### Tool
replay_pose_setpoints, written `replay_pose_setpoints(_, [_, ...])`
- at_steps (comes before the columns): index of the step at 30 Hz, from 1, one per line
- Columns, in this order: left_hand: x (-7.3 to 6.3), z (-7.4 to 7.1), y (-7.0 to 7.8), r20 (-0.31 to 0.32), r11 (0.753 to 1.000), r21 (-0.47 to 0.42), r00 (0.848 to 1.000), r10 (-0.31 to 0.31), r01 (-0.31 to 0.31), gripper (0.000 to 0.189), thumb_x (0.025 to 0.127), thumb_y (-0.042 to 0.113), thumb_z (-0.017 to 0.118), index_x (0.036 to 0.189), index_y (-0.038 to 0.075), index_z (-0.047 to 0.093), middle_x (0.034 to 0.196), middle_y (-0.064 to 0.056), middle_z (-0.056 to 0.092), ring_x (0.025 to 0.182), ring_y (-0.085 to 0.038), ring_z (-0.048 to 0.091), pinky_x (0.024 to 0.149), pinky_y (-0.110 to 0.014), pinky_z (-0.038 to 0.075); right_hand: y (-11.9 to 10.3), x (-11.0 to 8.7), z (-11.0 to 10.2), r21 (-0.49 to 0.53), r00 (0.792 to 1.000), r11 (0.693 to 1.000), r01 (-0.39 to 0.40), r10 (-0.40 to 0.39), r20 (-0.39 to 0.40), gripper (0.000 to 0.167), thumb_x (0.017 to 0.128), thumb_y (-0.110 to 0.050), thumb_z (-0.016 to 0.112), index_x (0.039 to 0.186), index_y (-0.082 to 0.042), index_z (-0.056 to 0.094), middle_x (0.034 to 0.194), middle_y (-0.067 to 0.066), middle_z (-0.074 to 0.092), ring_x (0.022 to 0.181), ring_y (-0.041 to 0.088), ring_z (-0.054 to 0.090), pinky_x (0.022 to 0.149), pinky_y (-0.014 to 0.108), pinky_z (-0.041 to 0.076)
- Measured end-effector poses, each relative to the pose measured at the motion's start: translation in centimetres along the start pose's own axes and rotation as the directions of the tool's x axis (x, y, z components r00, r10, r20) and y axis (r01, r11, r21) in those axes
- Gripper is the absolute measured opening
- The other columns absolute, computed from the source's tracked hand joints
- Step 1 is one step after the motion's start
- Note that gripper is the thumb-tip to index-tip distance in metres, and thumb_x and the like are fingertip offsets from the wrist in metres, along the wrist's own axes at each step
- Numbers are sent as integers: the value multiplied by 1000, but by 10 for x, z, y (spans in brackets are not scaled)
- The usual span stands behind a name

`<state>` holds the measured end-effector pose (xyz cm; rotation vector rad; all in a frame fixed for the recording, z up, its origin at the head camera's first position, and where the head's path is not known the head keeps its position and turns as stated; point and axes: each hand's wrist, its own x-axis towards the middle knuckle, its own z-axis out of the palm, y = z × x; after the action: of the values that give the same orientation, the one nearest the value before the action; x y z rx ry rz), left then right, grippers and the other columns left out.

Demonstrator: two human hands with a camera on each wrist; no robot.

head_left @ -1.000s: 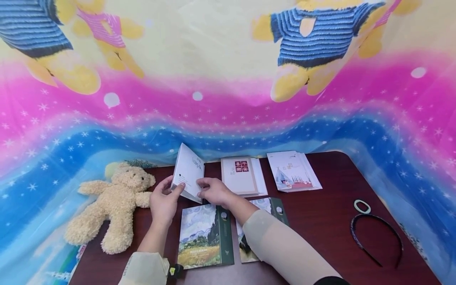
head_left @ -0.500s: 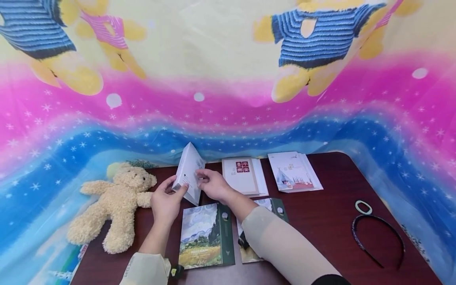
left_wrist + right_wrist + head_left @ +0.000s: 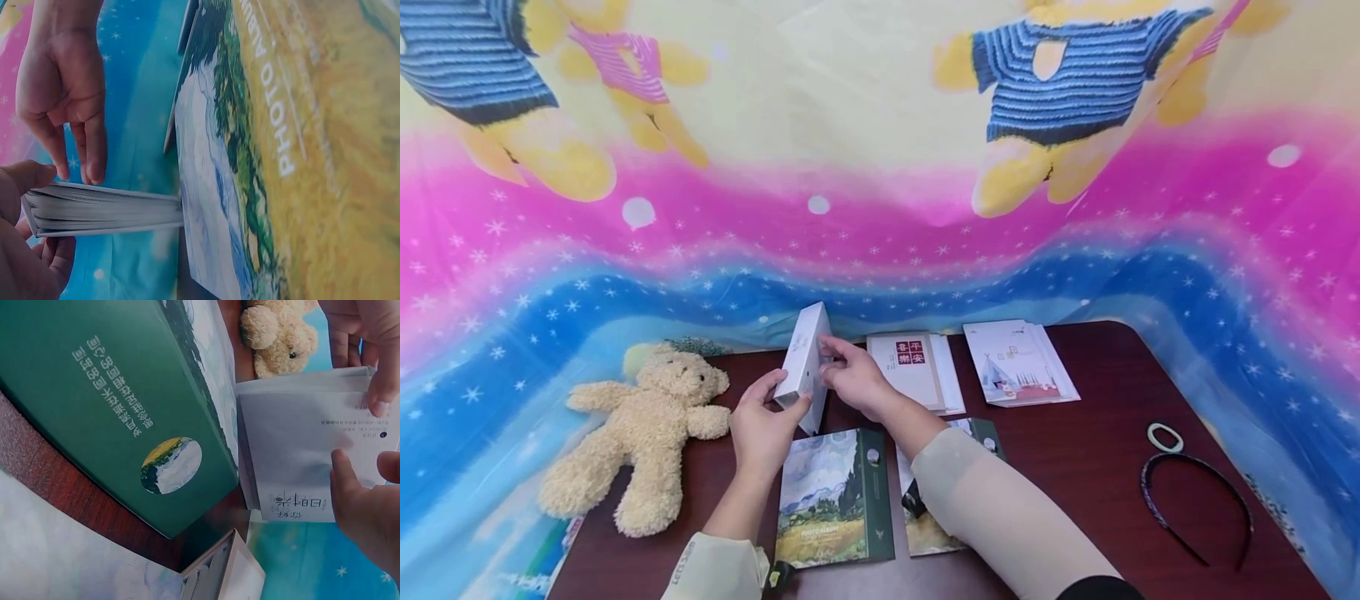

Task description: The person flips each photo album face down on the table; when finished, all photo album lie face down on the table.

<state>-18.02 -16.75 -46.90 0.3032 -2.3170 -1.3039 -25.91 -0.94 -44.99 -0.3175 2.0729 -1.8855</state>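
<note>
A white album (image 3: 803, 358) with printed characters stands upright, tilted, at the back of the table. My left hand (image 3: 766, 427) grips its near edge, thumb on one cover and fingers on the other. Fingertips of my right hand (image 3: 859, 382) touch the front cover, which the right wrist view shows with black lettering. Stacked page edges of the white album (image 3: 106, 211) face the left wrist camera. Whether its bottom rests on the table is hidden. Just in front lies a photo album (image 3: 831, 500) with a painted landscape and green spine; a similar album (image 3: 925, 537) is partly under my right arm.
Behind my right hand lies an album with red square characters (image 3: 910, 375). Farther right is an album with a tent picture (image 3: 1011, 362). A teddy bear (image 3: 647, 433) lies at left. A pale hair ring (image 3: 1165, 437) and dark headband (image 3: 1195, 458) lie at right. A printed cloth (image 3: 880, 233) hangs behind.
The white album has turned from showing its front cover to showing its spine, and shifted slightly right. My left hand has moved right with it; my right hand has moved slightly right and up.
</note>
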Motion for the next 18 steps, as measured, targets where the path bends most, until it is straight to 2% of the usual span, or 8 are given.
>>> replay_pose_setpoints(4, [-1,3,3,-1,999,28,999,35,-35,52,78,23,92,126,14,75,130,-1,69,84,-18,63,59,-23,50,0,0,0,73,1000,997,5,-4,-17,59,102,0,57,157,-20,48,148,11,53,122,25,61,99,40,56])
replay_pose_setpoints(11, [-3,8,6,18,994,58,996,90,-91,52,78,22,93,125,12,76,133,-2,69,93,-23,66,60,-26,49,6,2,-3,180,999,984,-10,17,-33,57,104,-2,56,157,-20,46,147,13,51,125,28,60,103,50,53])
replay_pose_setpoints(15, [-4,12,9,33,993,63,995,95,-97,52,77,23,93,125,12,76,132,-1,69,109,-22,68,68,-32,52,6,1,-7,210,999,978,-8,18,-43,53,106,-7,56,157,-19,47,146,14,52,128,30,58,104,53,51])
replay_pose_setpoints(18, [-6,15,11,46,993,61,994,99,-101,53,76,24,94,124,12,75,131,-2,68,114,-23,67,72,-36,53,7,-1,-9,232,999,973,-5,17,-49,51,106,-11,57,155,-18,48,145,15,53,129,30,59,103,53,52])
